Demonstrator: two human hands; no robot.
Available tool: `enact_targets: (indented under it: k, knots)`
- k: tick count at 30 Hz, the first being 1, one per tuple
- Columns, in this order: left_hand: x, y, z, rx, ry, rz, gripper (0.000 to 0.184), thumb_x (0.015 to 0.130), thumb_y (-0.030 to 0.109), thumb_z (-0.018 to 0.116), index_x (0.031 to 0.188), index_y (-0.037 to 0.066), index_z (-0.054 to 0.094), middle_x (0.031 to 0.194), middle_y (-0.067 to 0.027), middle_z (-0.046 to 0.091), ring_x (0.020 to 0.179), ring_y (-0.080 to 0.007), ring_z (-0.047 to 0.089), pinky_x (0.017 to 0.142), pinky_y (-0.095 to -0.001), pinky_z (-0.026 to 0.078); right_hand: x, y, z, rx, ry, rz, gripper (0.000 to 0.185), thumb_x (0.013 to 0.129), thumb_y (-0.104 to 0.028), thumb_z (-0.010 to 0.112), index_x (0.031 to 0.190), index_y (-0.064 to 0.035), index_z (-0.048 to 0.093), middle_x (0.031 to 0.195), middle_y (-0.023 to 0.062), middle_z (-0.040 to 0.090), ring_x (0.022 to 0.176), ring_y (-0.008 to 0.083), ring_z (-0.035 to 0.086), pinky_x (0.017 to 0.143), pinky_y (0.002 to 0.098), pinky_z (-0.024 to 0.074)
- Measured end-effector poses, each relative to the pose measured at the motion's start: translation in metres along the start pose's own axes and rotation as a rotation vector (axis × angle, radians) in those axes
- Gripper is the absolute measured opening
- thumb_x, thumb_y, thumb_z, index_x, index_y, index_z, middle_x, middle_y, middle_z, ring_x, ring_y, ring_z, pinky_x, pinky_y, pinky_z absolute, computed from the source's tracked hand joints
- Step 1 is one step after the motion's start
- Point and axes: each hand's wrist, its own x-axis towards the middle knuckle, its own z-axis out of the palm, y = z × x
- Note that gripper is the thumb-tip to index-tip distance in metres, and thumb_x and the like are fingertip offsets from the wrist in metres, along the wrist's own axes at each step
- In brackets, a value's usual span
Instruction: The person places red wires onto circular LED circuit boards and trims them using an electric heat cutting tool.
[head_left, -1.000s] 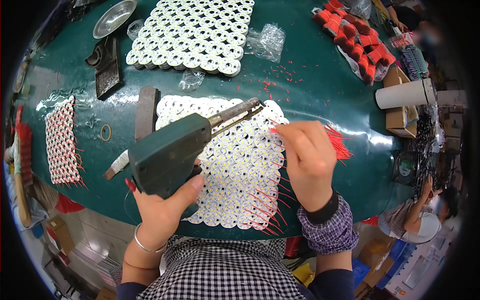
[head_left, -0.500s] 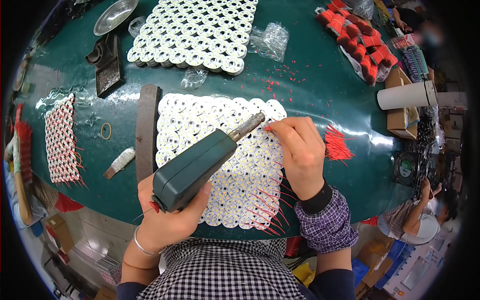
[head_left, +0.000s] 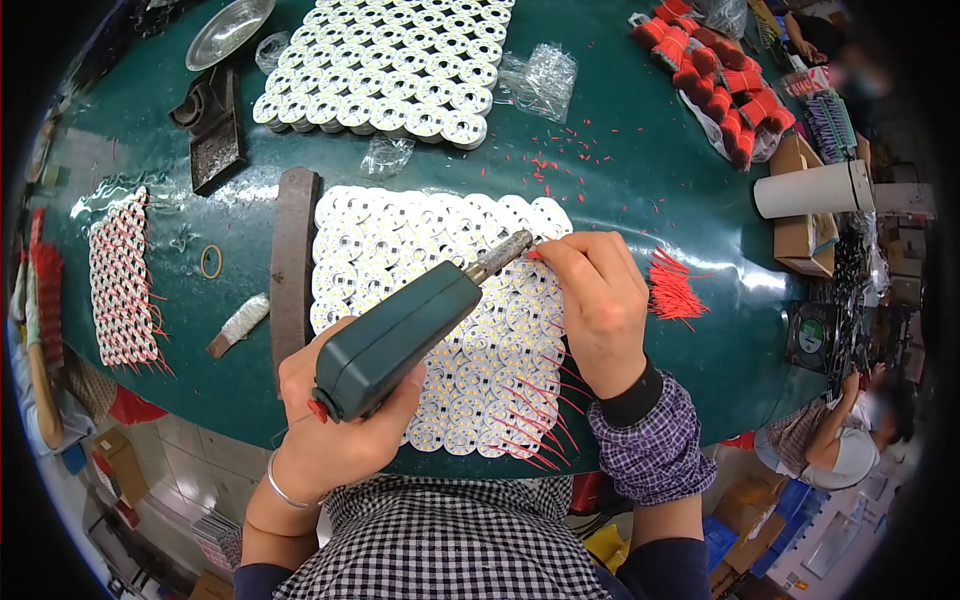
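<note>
My left hand (head_left: 345,435) is wrapped round the dark green soldering gun (head_left: 395,345), whose metal tip points up and right over a sheet of round white LED boards (head_left: 460,380). Close by the tip, my right hand (head_left: 605,300) pinches a short red wire (head_left: 534,255) between thumb and forefinger at the sheet's upper right edge. Whether the tip touches the wire or a board, I cannot tell. Several red wires (head_left: 530,425) stick out from the boards along the lower right side. A loose bunch of cut red wires (head_left: 676,287) lies right of my right hand.
A curved metal bar (head_left: 294,260) lies along the sheet's left edge. Stacked LED boards (head_left: 390,60), a metal dish (head_left: 228,32) and bundles of red wire (head_left: 715,80) sit farther back. Wired boards (head_left: 122,285) lie at left. Another person (head_left: 850,440) sits at far right.
My left hand and the soldering gun have shifted slightly right and down. My right hand stays almost in place, pinching the red wire.
</note>
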Motion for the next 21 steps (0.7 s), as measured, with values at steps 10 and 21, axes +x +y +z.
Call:
enact_targets:
  k: [10, 21]
  knots:
    - [-0.021, 0.005, 0.001, -0.010, 0.199, -0.077, 0.024, 0.076, 0.005, 0.081, 0.099, 0.001, 0.075, 0.089, -0.0083, 0.071, 0.069, -0.0184, 0.067, 0.064, -0.0291, 0.052, 0.001, -0.005, -0.005, -0.018, 0.015, 0.007, 0.030, 0.068, 0.009, 0.068, 0.098, 0.0009, 0.069, 0.091, 0.0095, 0.062, 0.081, 0.0256, 0.061, 0.066, 0.0356, 0.0516]
    - [-0.022, 0.002, -0.004, 0.037, 0.107, 0.021, 0.022, 0.076, 0.006, 0.080, 0.097, 0.000, 0.074, 0.081, -0.0078, 0.072, 0.061, -0.0167, 0.066, 0.057, -0.0264, 0.051, -0.016, -0.014, -0.014, -0.015, 0.035, 0.024, 0.032, 0.069, 0.007, 0.070, 0.100, 0.0013, 0.070, 0.087, 0.0097, 0.063, 0.077, 0.0243, 0.062, 0.064, 0.0344, 0.0513]
